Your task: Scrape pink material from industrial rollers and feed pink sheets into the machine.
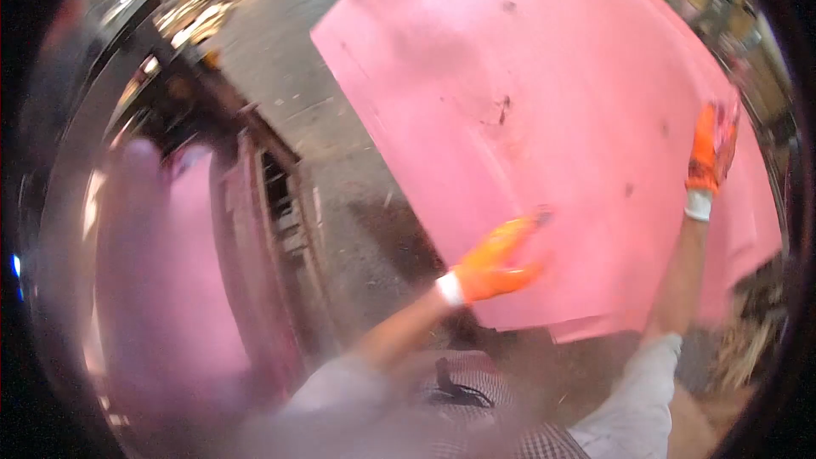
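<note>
A large pink sheet (586,144), marked with dark smudges and spots, spreads in front of me and takes up the middle and right. My left hand (497,262), in an orange glove with a white cuff, is over its near left part. The fingers are apart, the thumb stands away from them, and nothing is in the hand. Near the sheet's right edge, my right hand (711,149) wears a matching glove with dark and pink stains. Its fingers point away from me, stretched out along the pink surface. Whether either palm presses on the sheet is hard to see.
More pink sheet material (200,263), blurred, lies at the left beside a dark rusty metal frame (276,195). Grey concrete floor (331,119) runs between. Light wood pieces (200,17) lie at the far left, and straw-like scraps (748,344) at the near right.
</note>
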### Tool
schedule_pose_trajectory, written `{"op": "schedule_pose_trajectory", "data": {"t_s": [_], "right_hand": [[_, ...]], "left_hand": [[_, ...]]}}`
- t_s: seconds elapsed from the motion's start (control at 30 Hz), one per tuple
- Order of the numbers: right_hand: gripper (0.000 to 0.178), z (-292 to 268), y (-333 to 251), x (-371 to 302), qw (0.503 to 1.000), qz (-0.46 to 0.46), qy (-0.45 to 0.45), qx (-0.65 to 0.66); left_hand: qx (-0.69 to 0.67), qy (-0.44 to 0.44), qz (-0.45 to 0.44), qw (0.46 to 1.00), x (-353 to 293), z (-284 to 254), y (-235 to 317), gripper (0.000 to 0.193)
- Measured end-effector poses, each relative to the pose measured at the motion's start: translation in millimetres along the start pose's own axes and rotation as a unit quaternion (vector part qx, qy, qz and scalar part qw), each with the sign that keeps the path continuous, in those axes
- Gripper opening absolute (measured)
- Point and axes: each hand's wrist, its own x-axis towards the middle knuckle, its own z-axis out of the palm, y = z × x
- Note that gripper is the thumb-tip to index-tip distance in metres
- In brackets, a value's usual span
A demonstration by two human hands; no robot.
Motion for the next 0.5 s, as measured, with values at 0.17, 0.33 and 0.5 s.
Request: {"op": "schedule_pose_trajectory", "data": {"t_s": [0.17, 0.33, 0.5], "right_hand": [[0.05, 16.4, -68.3, -90.7, 0.944, -0.105, -0.071, -0.305], [0.051, 113.1, 125.2, -257.2, 0.876, -0.028, -0.248, -0.413], [0.041, 236.6, 44.6, -404.6, 0.866, 0.198, -0.442, -0.127]], "left_hand": [[-0.031, -0.001, -0.325, 0.945, -125.6, -43.2, -6.7, 0.058], [0.063, 0.314, -0.46, 0.828, -227.0, -139.8, 31.5, 0.056], [0.333, 0.551, -0.404, 0.65, -396.2, -208.9, 142.2, 0.049]]}}
